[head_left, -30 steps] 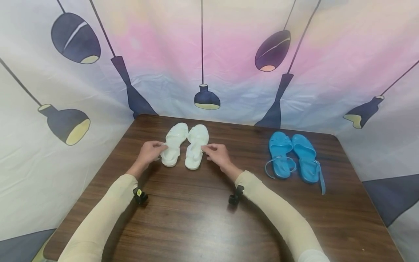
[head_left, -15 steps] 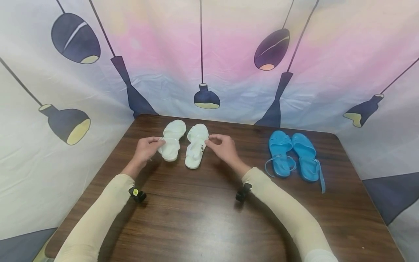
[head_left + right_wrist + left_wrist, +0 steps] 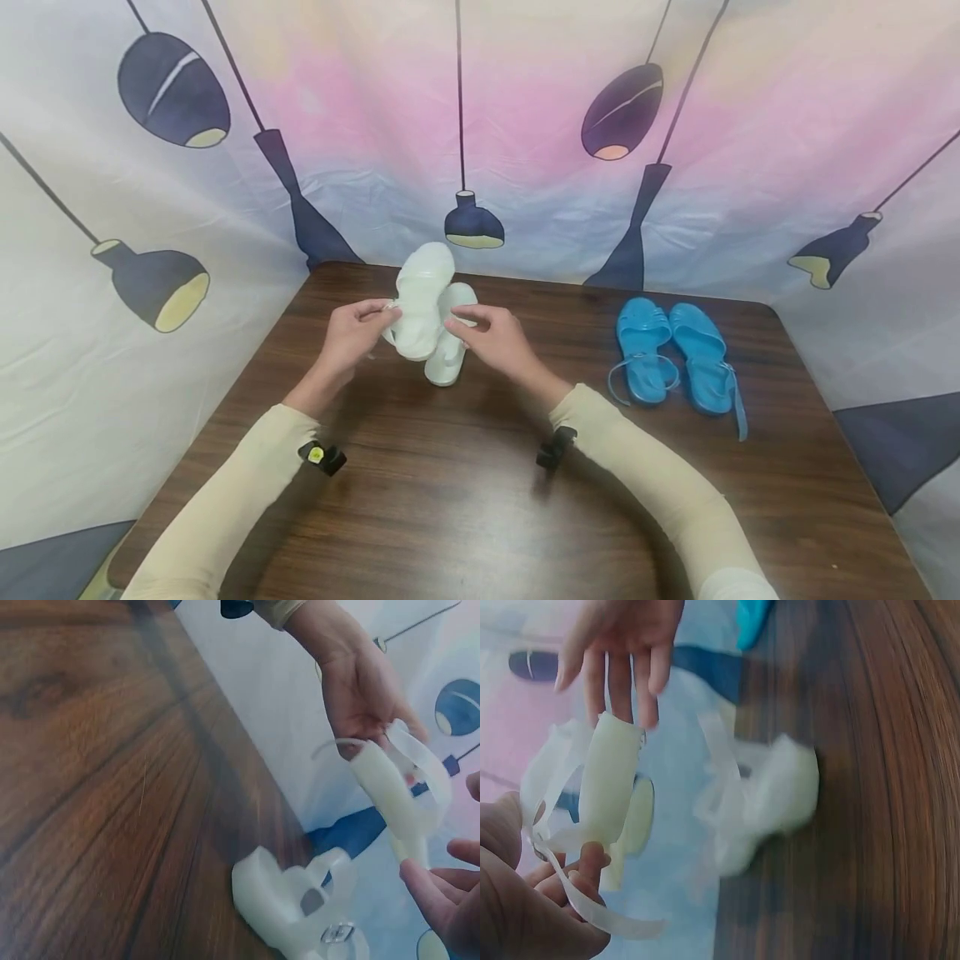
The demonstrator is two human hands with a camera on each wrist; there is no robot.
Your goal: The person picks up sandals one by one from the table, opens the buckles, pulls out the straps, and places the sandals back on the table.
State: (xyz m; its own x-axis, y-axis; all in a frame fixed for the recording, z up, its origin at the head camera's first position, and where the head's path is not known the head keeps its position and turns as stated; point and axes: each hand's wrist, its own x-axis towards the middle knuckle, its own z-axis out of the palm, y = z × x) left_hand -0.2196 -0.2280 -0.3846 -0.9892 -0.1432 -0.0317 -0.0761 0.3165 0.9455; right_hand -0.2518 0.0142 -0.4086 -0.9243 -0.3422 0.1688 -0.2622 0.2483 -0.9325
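Observation:
A white sandal [image 3: 423, 287] is held up off the table by my left hand [image 3: 356, 337], which pinches it at its side near the ankle strap. In the left wrist view its thin strap [image 3: 615, 919] hangs loose beside the fingers. My right hand [image 3: 497, 335] is on the other side of this sandal, fingers extended, with the fingertips right at its edge. Below, a second white sandal [image 3: 442, 371] lies on the table, partly hidden by the raised one. Its buckle [image 3: 337, 932] shows in the right wrist view.
To the right, two blue sandals [image 3: 645, 371] lie side by side on the brown wooden table [image 3: 465, 500], their straps loose. A fabric backdrop [image 3: 525, 108] printed with lamps rises behind the table's back edge and along both sides.
My left hand has raised the left white sandal from the table and brought it rightward over the other one. My right hand has left the second sandal and come beside the raised one.

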